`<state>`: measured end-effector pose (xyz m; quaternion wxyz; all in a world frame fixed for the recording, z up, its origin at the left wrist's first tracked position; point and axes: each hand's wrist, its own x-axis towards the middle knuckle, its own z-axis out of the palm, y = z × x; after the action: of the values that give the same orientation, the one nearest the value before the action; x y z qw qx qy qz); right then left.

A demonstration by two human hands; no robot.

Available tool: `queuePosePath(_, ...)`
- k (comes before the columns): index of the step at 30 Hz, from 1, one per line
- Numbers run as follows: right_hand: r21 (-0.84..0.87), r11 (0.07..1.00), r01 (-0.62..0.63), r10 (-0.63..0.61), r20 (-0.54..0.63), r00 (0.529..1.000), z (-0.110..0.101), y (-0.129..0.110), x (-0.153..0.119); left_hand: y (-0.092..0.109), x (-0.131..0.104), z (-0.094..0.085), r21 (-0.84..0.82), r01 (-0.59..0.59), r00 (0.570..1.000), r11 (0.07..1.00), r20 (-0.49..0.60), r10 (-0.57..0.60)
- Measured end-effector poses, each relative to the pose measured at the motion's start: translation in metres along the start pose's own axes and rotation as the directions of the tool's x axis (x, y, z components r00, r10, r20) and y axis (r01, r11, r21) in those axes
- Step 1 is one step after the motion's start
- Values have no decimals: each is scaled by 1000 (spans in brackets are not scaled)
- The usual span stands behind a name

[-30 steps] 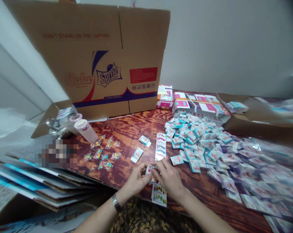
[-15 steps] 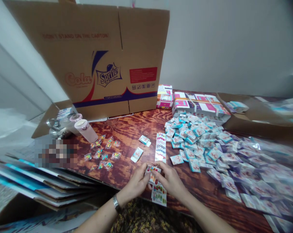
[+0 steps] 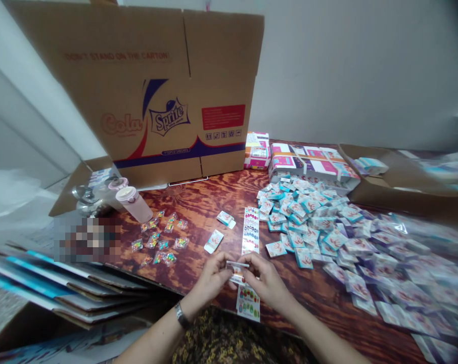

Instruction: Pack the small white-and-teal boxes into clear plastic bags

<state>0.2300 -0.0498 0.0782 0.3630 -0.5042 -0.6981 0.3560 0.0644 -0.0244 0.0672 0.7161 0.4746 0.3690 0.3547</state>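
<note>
Both hands meet near the table's front edge around a small printed sheet [image 3: 237,273], bent between the fingers. My left hand [image 3: 215,277] pinches its left side, and my right hand [image 3: 262,277] grips its right side. Below the hands lies a strip of colourful stickers [image 3: 248,302]; another sticker strip [image 3: 250,230] stretches away beyond them. Two small white and blue boxes with open flaps, one nearer [image 3: 214,241] and one farther [image 3: 226,218], rest to the left of that strip. Several little bags of coloured candy [image 3: 153,238] are scattered further left.
A big pile of small boxes [image 3: 301,212] covers the right side. Behind stand a large carton [image 3: 156,101] and wrapped packages [image 3: 312,162]. A pink bottle [image 3: 135,205] is at the left, with stacked cardboard [image 3: 62,288] beside the table and an open carton [image 3: 396,194] at the right.
The sheet between my hands has been folded or tilted, so its printed face now looks narrower. Both hands have shifted only slightly.
</note>
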Motion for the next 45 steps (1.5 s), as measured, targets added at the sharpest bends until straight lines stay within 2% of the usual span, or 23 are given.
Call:
queuePosePath(3, -139, 970, 201, -205, -11, 979, -3, -4, -2, 1, 0, 0, -92, 26, 996, 995, -87, -34)
queuePosePath(5, -204, 933, 298, -308, -15, 951, -3, -2, -3, 2, -2, -1, -159, 49, 993, 986, -101, -66)
queuePosePath(10, -446, 778, 443, -510, -36, 859, -2, 7, -2, 13, -8, -2, -357, 67, 997, 932, -1, -73)
queuePosePath(13, -526, 699, 485, -564, 11, 826, 0, 8, -1, 17, -10, -1, -348, 57, 998, 936, 6, -58)
queuePosePath(15, -466, 740, 485, -544, 8, 839, -1, 6, 0, 15, -9, -1, -304, 54, 998, 951, -13, -61)
queuePosePath(17, -332, 838, 433, -462, -10, 887, -4, 4, 1, 12, -6, -2, -250, 40, 998, 967, -45, -53)
queuePosePath(19, -187, 936, 299, -309, -26, 951, -7, 4, 0, 7, -3, -4, -195, 4, 996, 981, -84, -21)
queuePosePath(21, -107, 989, 102, -110, -66, 992, -7, 5, -2, 4, 0, -6, -154, -47, 992, 987, -122, 29)
queuePosePath(23, -82, 995, -50, 42, -97, 994, -1, 5, -5, 1, 2, -4, -126, -90, 987, 988, -142, 72)
queuePosePath(25, -90, 990, -107, 99, -82, 992, 11, 5, -7, 0, 3, 0, -62, -139, 981, 988, -142, 129)
queuePosePath(28, -88, 990, -107, 103, -49, 994, 26, 2, -8, -2, 4, 9, 89, -213, 965, 973, -139, 224)
queuePosePath(30, -64, 992, -109, 106, -45, 993, 26, -1, -6, -2, 3, 12, 129, -229, 960, 965, -131, 246)
queuePosePath(35, -103, 994, -38, 31, -63, 997, 6, -3, 2, -3, 0, 11, 61, -213, 968, 975, -120, 219)
queuePosePath(40, -173, 984, 33, -45, -66, 997, -1, -4, 3, -8, -2, 6, 139, -175, 981, 975, -63, 185)
queuePosePath(42, -170, 983, 74, -86, -64, 994, -1, -5, 2, -8, -3, 3, 274, -171, 981, 946, -40, 189)
queuePosePath(45, -161, 981, 105, -115, -49, 992, 0, -7, 1, -2, -6, -2, 560, -185, 971, 808, -24, 239)
